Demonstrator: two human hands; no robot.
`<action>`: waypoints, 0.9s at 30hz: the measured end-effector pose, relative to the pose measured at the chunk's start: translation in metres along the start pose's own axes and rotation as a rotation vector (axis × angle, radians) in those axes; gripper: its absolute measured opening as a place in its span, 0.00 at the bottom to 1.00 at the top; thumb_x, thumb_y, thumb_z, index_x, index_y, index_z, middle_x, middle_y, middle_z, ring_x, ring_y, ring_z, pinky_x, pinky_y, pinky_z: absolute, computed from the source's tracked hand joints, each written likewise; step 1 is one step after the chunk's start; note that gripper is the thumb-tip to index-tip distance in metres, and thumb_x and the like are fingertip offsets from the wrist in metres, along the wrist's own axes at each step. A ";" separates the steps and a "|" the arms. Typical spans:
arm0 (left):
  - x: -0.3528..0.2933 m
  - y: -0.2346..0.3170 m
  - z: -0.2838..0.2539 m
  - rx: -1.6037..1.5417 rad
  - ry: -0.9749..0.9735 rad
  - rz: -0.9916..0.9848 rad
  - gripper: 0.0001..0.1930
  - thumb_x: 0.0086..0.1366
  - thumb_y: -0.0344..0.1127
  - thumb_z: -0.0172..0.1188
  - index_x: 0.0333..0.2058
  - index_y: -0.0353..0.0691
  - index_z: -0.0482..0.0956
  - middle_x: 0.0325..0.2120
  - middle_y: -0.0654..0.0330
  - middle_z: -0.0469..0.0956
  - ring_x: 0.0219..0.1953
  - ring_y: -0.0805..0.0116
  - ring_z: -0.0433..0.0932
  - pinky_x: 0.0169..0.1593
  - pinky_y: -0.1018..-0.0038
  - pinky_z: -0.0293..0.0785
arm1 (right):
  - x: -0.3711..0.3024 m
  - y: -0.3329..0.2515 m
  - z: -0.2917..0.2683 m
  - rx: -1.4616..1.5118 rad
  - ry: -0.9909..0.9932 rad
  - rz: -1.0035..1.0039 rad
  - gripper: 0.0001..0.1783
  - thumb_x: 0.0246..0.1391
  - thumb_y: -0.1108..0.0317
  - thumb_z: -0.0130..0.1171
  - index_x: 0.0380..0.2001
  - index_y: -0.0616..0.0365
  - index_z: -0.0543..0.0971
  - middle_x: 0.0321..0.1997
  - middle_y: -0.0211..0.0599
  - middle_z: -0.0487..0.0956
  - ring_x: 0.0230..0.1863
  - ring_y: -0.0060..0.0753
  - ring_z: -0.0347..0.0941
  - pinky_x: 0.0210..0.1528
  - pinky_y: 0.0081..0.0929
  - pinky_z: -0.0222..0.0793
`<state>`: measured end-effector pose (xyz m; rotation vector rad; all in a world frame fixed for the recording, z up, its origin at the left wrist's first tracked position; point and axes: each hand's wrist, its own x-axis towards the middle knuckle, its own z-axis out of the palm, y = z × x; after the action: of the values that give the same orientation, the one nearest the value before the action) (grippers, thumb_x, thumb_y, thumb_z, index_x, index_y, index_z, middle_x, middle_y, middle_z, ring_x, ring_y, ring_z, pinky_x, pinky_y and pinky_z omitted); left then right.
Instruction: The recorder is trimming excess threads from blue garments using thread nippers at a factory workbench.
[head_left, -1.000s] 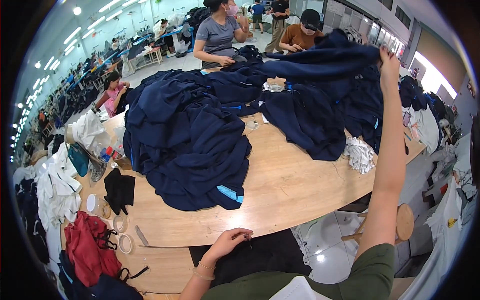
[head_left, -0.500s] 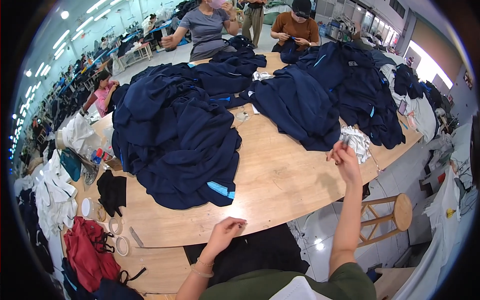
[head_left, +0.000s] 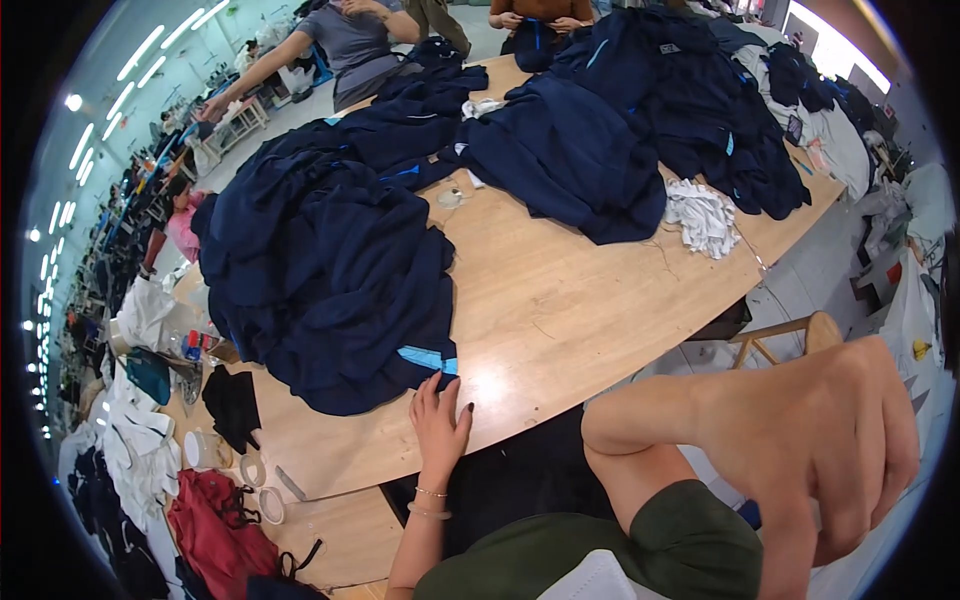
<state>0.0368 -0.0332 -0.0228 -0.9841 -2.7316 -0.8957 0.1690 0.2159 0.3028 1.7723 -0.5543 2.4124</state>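
Garment heap: a large pile of dark navy cloth (head_left: 330, 270) fills the frame's left centre, its long axis running upper right to lower left. The left hand (head_left: 440, 422), fingers spread flat, touches its blue-trimmed corner. A careless tug could drag the heap off the wooden table (head_left: 570, 310). The right hand (head_left: 850, 450) looms lower right, empty, fingers loosely curled.

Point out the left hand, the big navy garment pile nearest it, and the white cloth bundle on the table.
left hand (head_left: 440, 418): head view, back of the hand.
navy garment pile (head_left: 330, 270): head view, middle of the heap.
white cloth bundle (head_left: 702, 216): head view, centre of the crumpled fabric.
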 end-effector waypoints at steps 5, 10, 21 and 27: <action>-0.011 -0.006 -0.004 0.037 0.007 -0.028 0.23 0.58 0.37 0.63 0.53 0.44 0.76 0.60 0.52 0.66 0.63 0.48 0.60 0.67 0.55 0.51 | 0.002 0.002 -0.017 -0.009 -0.040 -0.092 0.07 0.41 0.81 0.50 0.15 0.73 0.75 0.14 0.60 0.72 0.16 0.45 0.71 0.27 0.54 0.74; -0.004 0.000 0.002 -0.009 -0.012 -0.009 0.23 0.58 0.37 0.63 0.53 0.44 0.77 0.60 0.52 0.66 0.64 0.49 0.60 0.67 0.55 0.51 | 0.030 0.045 -0.027 -0.084 -0.063 -0.127 0.09 0.44 0.78 0.50 0.16 0.71 0.74 0.14 0.56 0.72 0.16 0.43 0.71 0.29 0.55 0.74; -0.005 -0.007 0.000 -0.023 0.002 -0.013 0.23 0.57 0.38 0.63 0.53 0.45 0.77 0.60 0.52 0.66 0.64 0.49 0.60 0.67 0.55 0.51 | -0.021 -0.041 0.013 -0.176 -0.085 -0.225 0.14 0.53 0.71 0.51 0.17 0.67 0.74 0.13 0.48 0.73 0.16 0.37 0.71 0.34 0.58 0.73; -0.003 -0.001 0.005 -0.015 -0.002 -0.005 0.23 0.57 0.38 0.63 0.53 0.44 0.77 0.60 0.52 0.66 0.64 0.49 0.60 0.67 0.55 0.52 | 0.013 0.026 -0.020 -0.232 -0.087 -0.298 0.16 0.57 0.67 0.52 0.18 0.65 0.74 0.13 0.44 0.73 0.15 0.34 0.71 0.37 0.60 0.73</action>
<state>0.0390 -0.0324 -0.0281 -0.9817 -2.7346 -0.9172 0.1391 0.1973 0.3035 1.7278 -0.5116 1.9965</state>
